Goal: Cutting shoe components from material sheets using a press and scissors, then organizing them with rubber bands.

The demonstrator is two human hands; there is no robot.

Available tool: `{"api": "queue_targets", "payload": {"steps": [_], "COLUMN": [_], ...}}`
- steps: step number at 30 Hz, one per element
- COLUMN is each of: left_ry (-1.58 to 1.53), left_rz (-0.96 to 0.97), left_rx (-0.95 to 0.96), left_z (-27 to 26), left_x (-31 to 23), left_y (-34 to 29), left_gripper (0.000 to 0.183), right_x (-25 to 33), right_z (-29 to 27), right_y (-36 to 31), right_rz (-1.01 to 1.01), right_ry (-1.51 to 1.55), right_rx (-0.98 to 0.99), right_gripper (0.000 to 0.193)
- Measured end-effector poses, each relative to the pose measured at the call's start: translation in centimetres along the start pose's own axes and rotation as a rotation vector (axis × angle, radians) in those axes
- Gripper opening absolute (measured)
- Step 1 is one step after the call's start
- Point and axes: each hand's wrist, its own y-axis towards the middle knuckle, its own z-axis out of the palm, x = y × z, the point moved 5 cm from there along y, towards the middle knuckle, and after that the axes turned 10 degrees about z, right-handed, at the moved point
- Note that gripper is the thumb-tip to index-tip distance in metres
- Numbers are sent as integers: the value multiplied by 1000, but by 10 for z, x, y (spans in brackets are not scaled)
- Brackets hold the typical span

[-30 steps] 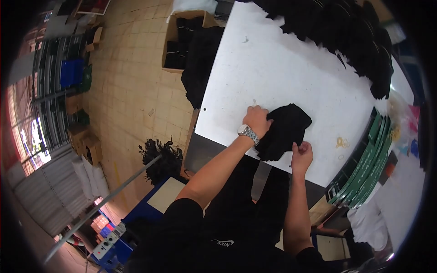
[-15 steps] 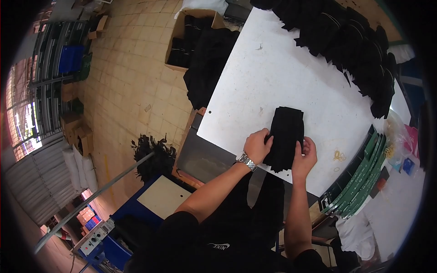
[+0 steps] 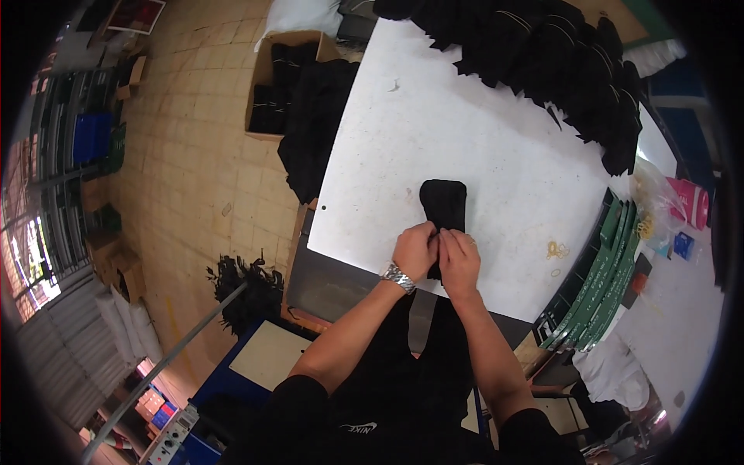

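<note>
- White table (image 3: pixel 380 147), reaching to the top of the view.
- Heap of black cloth pieces (image 3: pixel 527 58), lying along the far edge.
- Open cardboard box (image 3: pixel 327 49), left of the table, with black bundles (image 3: pixel 270 110) inside.
- Stack of green boards (image 3: pixel 595 273), just beside the right edge.
- Folded black cloth (image 3: pixel 444 203), long and narrow, on the table near its front edge.
- Left hand (image 3: pixel 416 252), narrow, fingers curled and holding the cloth from the left.
- Right hand (image 3: pixel 459 263), also narrow, holding it from the right, fingertips near the left ones.
- Silver wristwatch (image 3: pixel 397 277), on the left wrist.
- Yellowish rubber bands (image 3: pixel 556 249), loose on the table's right part.
</note>
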Motion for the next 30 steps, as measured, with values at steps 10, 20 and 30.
{"api": "queue_targets", "payload": {"steps": [10, 20, 30], "left_ry": [-342, -18, -735], "left_rz": [-124, -146, -270], "left_rx": [100, -65, -255], "left_z": [26, 34, 40], "left_x": [-14, -22, 1], "left_y": [6, 7, -22], "left_gripper": [14, 13, 37], "right_x": [-37, -33, -35], "right_z": [-11, -26, -23], "right_y": [4, 9, 10], "right_rz": [152, 242, 325], "right_ry": [17, 239, 264], "right_rx": [44, 201, 222], "right_gripper": [27, 37, 33]}}
